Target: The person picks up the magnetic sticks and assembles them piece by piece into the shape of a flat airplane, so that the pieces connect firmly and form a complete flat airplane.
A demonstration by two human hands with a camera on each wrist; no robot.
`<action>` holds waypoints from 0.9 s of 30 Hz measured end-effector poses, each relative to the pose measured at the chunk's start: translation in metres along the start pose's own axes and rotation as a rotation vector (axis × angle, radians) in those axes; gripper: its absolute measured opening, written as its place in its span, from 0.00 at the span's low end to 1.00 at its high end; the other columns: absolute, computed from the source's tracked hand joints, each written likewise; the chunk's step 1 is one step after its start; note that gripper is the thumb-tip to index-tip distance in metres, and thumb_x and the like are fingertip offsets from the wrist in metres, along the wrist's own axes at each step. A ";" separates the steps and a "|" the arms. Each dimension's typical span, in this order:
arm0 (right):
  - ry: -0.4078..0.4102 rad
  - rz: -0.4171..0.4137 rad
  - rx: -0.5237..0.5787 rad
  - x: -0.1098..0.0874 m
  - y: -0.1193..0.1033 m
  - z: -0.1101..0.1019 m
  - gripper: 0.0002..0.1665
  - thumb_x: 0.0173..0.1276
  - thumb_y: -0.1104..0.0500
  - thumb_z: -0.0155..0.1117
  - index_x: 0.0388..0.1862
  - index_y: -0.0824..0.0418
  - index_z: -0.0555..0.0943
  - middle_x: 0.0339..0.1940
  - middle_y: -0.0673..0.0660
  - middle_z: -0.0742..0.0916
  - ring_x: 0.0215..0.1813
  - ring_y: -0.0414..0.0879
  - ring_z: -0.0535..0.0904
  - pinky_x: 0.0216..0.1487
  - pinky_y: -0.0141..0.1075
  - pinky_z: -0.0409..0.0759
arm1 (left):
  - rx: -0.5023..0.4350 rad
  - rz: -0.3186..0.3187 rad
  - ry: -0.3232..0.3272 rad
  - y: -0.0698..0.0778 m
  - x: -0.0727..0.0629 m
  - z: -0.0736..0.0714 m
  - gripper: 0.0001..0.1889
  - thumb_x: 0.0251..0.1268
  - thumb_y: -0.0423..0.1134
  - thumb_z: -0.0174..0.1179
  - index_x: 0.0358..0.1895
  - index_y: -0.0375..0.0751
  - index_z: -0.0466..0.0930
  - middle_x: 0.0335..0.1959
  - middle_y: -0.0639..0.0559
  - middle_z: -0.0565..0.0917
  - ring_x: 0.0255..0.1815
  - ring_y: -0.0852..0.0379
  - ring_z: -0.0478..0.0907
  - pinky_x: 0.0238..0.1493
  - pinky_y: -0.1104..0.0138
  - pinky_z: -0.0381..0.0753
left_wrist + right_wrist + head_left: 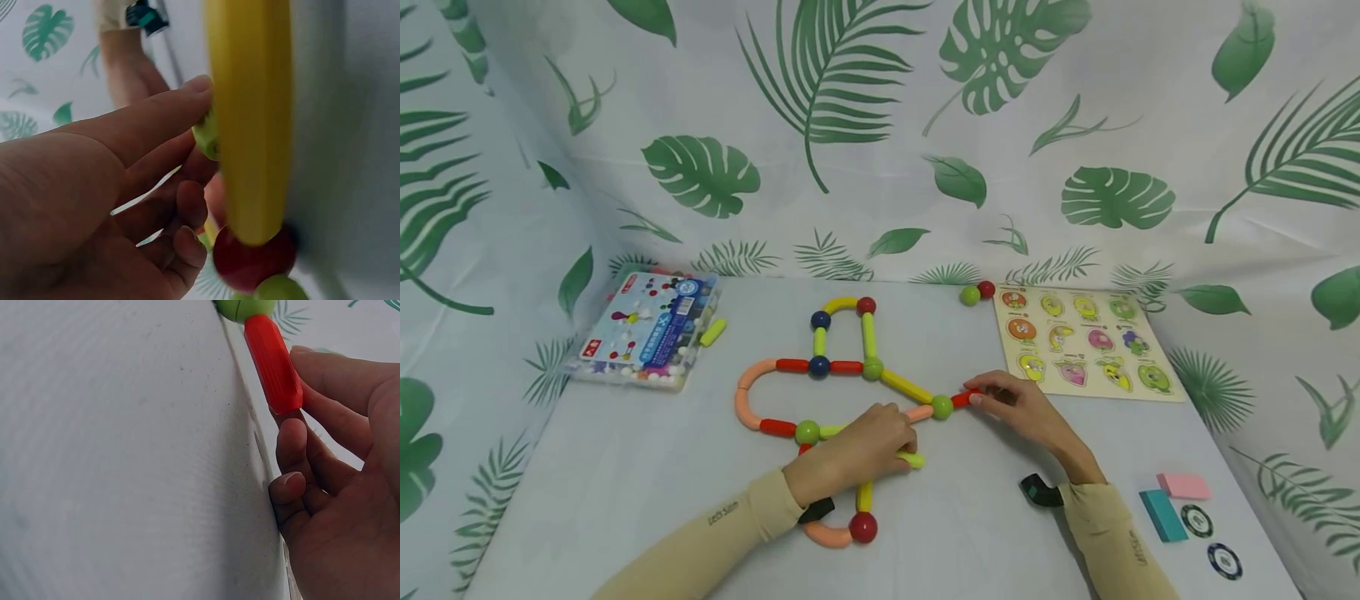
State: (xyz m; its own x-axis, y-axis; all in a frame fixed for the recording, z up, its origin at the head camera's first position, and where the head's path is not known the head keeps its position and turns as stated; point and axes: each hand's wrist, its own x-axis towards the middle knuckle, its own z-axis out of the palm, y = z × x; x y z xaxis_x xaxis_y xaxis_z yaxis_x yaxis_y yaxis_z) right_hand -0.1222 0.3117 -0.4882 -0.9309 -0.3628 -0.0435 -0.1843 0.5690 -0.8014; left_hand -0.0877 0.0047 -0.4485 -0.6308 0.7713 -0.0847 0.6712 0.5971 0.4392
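Note:
My left hand [867,440] pinches a short yellow-green magnetic stick [914,459] between thumb and fingers, over the lower part of a shape of joined sticks and balls. In the left wrist view, the end of that stick shows by the thumb, behind a large yellow stick [253,119] and a red ball [253,259]. At the shape's right end, my right hand [1021,407] pinches a red magnetic stick [274,365]. The red stick's far end touches a green ball [942,407], which also meets a yellow stick [906,387] and an orange stick [919,413]. My left hand and forearm hide part of the shape.
A clear box of pieces [647,329] stands at the back left, a loose yellow-green stick [712,332] beside it. A green ball [970,296] and a red ball [987,289] lie near a fruit picture board [1052,384]. Blocks [1162,516] and round chips [1225,561] lie at right.

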 end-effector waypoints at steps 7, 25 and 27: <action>0.011 0.010 -0.002 -0.001 0.000 0.000 0.17 0.73 0.51 0.67 0.58 0.49 0.84 0.53 0.52 0.85 0.45 0.45 0.76 0.41 0.30 0.76 | -0.021 0.009 0.009 0.000 -0.003 0.002 0.09 0.60 0.46 0.73 0.41 0.49 0.91 0.38 0.62 0.89 0.38 0.64 0.71 0.45 0.73 0.71; 0.123 -0.090 0.071 -0.017 -0.036 0.036 0.14 0.67 0.55 0.73 0.50 0.52 0.85 0.40 0.49 0.82 0.39 0.42 0.73 0.37 0.31 0.72 | -0.343 -0.208 0.212 -0.085 -0.073 -0.025 0.15 0.59 0.44 0.74 0.47 0.44 0.90 0.43 0.56 0.88 0.47 0.58 0.79 0.50 0.63 0.79; 0.080 -0.136 0.071 -0.019 -0.043 0.049 0.13 0.66 0.56 0.74 0.49 0.53 0.85 0.38 0.49 0.82 0.38 0.43 0.73 0.36 0.32 0.72 | -0.362 -0.200 0.185 -0.090 -0.076 -0.023 0.14 0.59 0.44 0.75 0.47 0.44 0.90 0.42 0.57 0.87 0.46 0.58 0.79 0.49 0.65 0.79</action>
State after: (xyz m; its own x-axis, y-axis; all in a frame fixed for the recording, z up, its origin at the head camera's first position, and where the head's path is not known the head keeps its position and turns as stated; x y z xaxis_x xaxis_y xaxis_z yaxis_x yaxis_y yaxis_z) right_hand -0.0812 0.2583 -0.4822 -0.9214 -0.3717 0.1135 -0.2902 0.4639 -0.8370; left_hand -0.1093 -0.1126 -0.4607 -0.8150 0.5770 -0.0531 0.3707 0.5898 0.7175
